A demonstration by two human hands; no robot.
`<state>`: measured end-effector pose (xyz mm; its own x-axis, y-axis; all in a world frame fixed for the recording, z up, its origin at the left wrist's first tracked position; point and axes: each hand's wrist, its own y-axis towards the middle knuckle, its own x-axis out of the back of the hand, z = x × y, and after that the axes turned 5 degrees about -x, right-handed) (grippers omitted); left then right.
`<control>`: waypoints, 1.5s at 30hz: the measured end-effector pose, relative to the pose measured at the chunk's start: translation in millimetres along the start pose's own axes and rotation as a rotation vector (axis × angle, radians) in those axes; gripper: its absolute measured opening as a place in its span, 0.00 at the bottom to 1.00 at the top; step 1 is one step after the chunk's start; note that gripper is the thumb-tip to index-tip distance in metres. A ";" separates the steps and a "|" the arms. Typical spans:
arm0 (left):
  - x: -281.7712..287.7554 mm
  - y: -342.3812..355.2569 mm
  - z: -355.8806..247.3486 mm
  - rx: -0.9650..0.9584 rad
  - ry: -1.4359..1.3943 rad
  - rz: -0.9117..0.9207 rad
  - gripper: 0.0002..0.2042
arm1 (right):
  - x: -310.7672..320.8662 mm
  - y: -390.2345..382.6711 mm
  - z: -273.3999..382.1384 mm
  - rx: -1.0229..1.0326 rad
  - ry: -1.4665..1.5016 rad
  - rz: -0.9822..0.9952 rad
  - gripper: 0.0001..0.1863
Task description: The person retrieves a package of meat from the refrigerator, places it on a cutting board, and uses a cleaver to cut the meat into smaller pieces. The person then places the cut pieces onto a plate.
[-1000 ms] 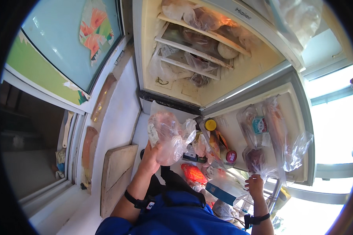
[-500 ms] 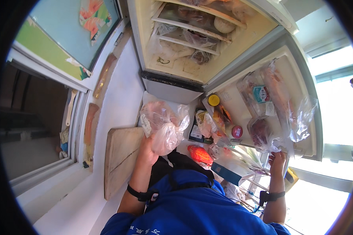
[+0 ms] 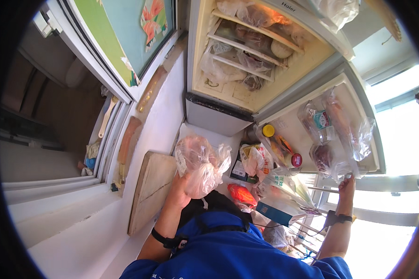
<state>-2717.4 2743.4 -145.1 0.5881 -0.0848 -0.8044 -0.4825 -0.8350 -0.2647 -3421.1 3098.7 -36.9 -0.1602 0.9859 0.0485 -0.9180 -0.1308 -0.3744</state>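
Observation:
My left hand [image 3: 178,193] is closed around a clear plastic bag [image 3: 200,162] with something pale pinkish inside, held up in front of the refrigerator. The bag's loose ends bunch out above my fingers. My right hand [image 3: 346,184] is curled at the edge of the open refrigerator door [image 3: 361,97], right beside the plastic bags in its shelves. Its fingertips are partly hidden there. Those door shelves hold a clear bag with dark reddish contents [image 3: 322,157], a long clear bag [image 3: 342,118], a yellow-lidded jar [image 3: 268,130] and a red-lidded jar [image 3: 296,160].
Bagged food fills several shelves of the refrigerator [image 3: 265,100]. A wooden board [image 3: 151,193] leans against the white wall on the left. Below the door sit a red bag [image 3: 241,194], a blue-and-white box [image 3: 277,211] and other plastic bags. A window sill with a brush lies left.
The view has shifted, so the refrigerator appears farther right and lower. My left hand keeps its hold on the bag; my right hand stays at the door's edge.

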 end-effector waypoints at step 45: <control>21.1 -157.1 -93.9 -0.354 0.553 -0.199 0.39 | -602.6 -479.9 -119.0 2.281 -1.701 1.231 0.09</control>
<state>-2568.3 2821.7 -70.6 0.9341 -0.0983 -0.3433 -0.1452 -0.9829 -0.1137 -2840.9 2579.9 3.4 0.4922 0.1220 0.8619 0.6438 -0.7175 -0.2661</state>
